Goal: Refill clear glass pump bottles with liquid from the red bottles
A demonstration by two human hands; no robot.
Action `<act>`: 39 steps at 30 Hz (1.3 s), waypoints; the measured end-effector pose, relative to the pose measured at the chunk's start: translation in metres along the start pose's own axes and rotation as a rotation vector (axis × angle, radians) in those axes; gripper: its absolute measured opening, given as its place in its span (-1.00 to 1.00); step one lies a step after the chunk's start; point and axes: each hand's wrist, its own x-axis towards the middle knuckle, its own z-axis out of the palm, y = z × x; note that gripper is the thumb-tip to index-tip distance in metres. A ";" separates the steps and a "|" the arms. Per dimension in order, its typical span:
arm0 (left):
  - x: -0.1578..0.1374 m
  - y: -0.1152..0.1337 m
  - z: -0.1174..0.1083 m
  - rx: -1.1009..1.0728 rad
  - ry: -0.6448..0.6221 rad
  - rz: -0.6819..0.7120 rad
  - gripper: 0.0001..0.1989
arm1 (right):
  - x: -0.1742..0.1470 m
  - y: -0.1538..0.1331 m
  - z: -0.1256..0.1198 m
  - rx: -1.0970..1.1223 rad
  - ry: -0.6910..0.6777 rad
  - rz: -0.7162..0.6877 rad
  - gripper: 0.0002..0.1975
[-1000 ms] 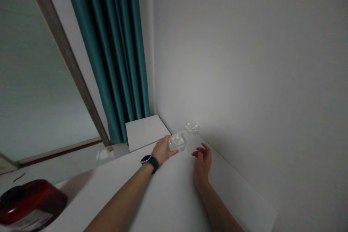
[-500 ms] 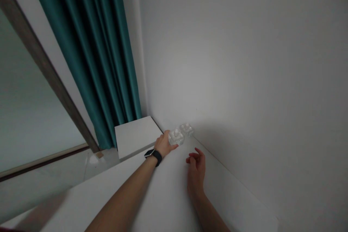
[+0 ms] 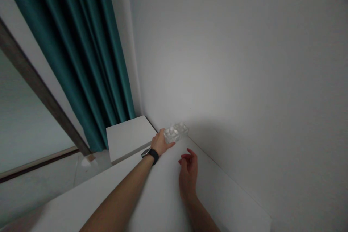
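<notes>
My left hand [image 3: 161, 143], with a black-banded watch on its wrist, grips the near one of two clear, transparent square pieces. This near clear piece [image 3: 172, 135] has an uneven, faceted-looking top; I cannot tell whether it is glass or plastic. Right behind it stands the far clear piece [image 3: 182, 128], close against the wall, and the two appear to touch. My right hand [image 3: 189, 170] is over the white tabletop [image 3: 160, 192], a little nearer to me than the pieces. Its fingers are loosely curled and apart, with nothing visible in them.
A plain white wall [image 3: 231, 61] runs along the table's far right edge. Beyond the left end of the table is a lower white cabinet top [image 3: 130, 136]. Teal curtains [image 3: 81, 54] hang behind it, next to a framed glass panel [image 3: 24, 116].
The view has shifted, so everything sits slightly further left. The near clear piece looks closer to the far one, with my left hand still on it. My right hand keeps its curled pose.
</notes>
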 end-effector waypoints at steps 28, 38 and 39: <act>0.045 -0.017 -0.020 -0.629 -0.690 0.138 -0.39 | 0.003 0.007 -0.003 -0.002 -0.047 -0.051 -0.65; 0.041 -0.013 -0.020 -0.620 -0.658 0.145 -0.48 | 0.002 0.004 -0.003 0.009 -0.047 -0.062 -0.66; 0.040 -0.013 -0.020 -0.613 -0.641 0.142 -0.48 | 0.001 0.004 -0.003 0.008 -0.048 -0.062 -0.66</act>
